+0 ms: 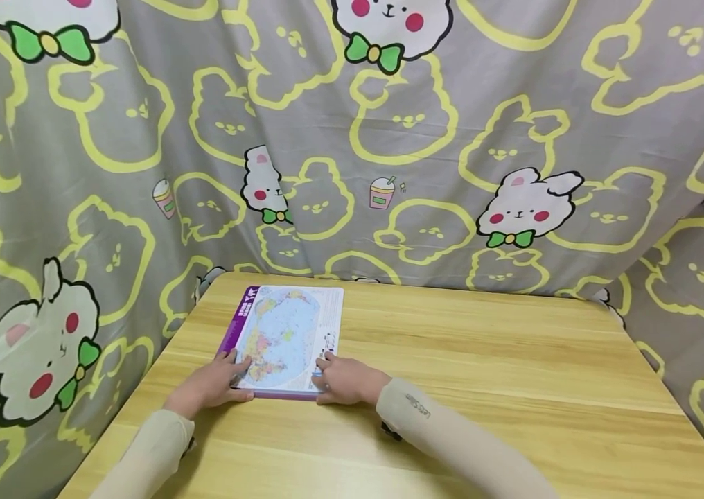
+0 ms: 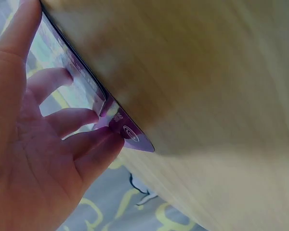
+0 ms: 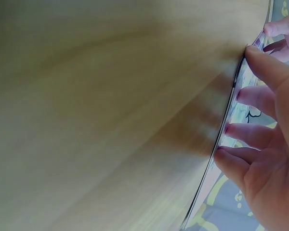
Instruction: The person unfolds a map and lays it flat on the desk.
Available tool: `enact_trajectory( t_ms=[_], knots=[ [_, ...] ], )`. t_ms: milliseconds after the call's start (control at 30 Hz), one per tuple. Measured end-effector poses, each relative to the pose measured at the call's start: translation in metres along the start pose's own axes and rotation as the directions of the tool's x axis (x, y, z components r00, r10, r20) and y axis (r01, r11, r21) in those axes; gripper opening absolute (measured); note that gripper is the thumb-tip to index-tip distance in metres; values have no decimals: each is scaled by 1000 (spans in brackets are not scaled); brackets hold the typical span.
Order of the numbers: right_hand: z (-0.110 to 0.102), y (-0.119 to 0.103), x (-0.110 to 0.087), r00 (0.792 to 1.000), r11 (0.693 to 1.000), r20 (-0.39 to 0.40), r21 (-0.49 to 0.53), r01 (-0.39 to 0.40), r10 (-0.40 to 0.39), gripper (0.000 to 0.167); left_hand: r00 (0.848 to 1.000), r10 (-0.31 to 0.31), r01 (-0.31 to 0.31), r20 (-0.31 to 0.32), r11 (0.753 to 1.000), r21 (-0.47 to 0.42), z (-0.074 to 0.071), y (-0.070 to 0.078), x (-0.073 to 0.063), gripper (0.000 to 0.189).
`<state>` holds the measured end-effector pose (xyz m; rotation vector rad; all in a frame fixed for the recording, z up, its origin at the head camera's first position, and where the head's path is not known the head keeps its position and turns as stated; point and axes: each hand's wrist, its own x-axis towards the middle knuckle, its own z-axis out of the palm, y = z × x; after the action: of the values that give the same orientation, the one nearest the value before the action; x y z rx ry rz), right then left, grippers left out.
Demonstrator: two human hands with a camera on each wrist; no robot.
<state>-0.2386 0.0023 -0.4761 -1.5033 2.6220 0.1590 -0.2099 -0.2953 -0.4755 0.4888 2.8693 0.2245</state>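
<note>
left hand [image 1: 210, 381] and right hand [image 1: 348, 380] apart, fingers spread and slightly bent, touching rather than clamped. between them: thin rectangular glossy world map panel with purple margin [image 1: 289, 329], flat, long side running away. left hand at its near-left corner, right hand at its near-right corner; most of the panel extends beyond both. it's on the left part of the yellow-brown wood-grain table [image 1: 483, 346]. behind: grey fabric curtain with yellow animal outlines [image 1: 327, 132].
</note>
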Motion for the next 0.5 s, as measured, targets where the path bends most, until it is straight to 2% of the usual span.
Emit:
enact_trajectory(
  t_ms=[167,500],
  knots=[
    [5,6,-11,999,999,-31,-31,31,-32,46,1000,12,-12,1,1000,4,-1,14,1,79],
    [9,12,-32,996,998,-69,-11,55,-56,41,999,39,-39,3,999,-12,0,33,3,76]
  ],
)
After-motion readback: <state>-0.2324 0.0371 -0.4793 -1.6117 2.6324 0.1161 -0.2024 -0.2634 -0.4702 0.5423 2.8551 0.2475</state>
